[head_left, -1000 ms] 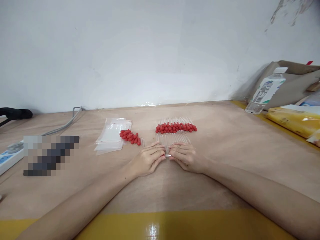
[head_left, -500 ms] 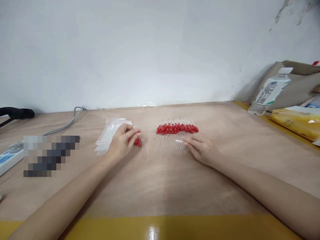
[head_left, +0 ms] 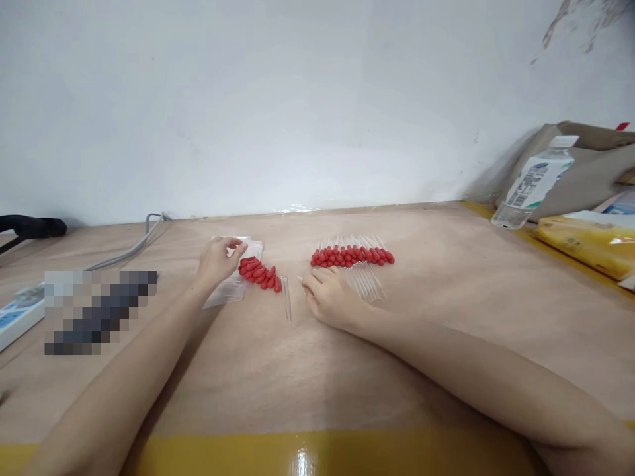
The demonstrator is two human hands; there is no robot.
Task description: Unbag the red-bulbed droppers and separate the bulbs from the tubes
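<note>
My left hand is above the clear plastic bags, its fingers bent and fingertips close together; I cannot make out anything between them. Just right of it lies a small pile of red rubber bulbs. My right hand is pinched around a thin clear glass tube, mostly hidden by the fingers. Loose glass tubes lie between the hands. Behind and right of my right hand is a row of glass droppers with red bulbs, and more bare tubes lie in front of it.
A clear bottle leans at the back right beside a grey bag and a yellow packet. On the left are a power strip, a grey cable and a blurred-out dark object. A white wall stands behind.
My left hand has moved left, off the red bulbs, uncovering the pile. My right hand has moved left with the glass tube, away from the right end of the bare tubes.
</note>
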